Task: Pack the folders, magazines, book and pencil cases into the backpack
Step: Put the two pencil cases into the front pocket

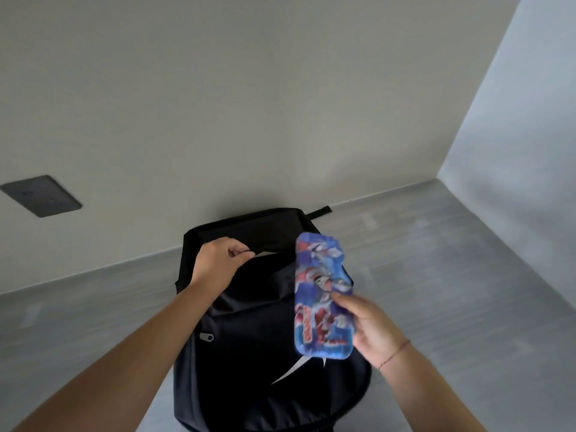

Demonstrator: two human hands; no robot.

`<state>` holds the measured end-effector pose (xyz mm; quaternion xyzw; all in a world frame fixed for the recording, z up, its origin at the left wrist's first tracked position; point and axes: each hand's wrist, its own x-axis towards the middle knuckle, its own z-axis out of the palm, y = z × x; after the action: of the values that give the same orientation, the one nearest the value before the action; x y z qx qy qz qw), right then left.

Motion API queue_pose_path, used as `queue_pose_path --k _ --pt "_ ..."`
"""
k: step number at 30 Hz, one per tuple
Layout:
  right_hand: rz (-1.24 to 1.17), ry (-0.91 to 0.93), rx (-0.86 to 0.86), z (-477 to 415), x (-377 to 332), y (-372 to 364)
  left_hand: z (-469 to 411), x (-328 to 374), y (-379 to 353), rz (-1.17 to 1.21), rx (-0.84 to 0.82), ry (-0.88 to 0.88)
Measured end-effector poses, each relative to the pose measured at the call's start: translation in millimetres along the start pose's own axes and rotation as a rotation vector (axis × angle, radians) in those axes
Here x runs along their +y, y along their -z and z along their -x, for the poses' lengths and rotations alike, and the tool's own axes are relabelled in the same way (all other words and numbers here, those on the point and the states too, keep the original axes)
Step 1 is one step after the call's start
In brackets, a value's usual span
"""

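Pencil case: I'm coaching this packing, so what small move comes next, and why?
Probably tip the pencil case leftward and down into the backpack: the right hand holds it beside the opening, which the left hand pinches apart at the top edge.

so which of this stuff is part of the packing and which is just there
In the job:
black backpack
blue pencil case
left hand, pinching the backpack's top edge
right hand, gripping the pencil case

Just there:
grey wall plate
grey surface under the backpack
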<state>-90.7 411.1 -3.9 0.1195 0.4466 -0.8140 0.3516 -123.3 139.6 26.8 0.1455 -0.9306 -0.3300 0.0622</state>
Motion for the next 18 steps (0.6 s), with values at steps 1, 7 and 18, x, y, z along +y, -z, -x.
queue_pose_path --k 1,7,18 --pt "0.035 -0.027 -0.02 5 8 -8 0 1 1 0.01 0.007 0.001" --pt "0.145 -0.172 0.029 6 39 -41 3 4 6 0.057 0.024 -0.027" --pt "-0.068 -0.057 0.462 -74 37 -105 16 -19 11 -0.259 -0.055 -0.056"
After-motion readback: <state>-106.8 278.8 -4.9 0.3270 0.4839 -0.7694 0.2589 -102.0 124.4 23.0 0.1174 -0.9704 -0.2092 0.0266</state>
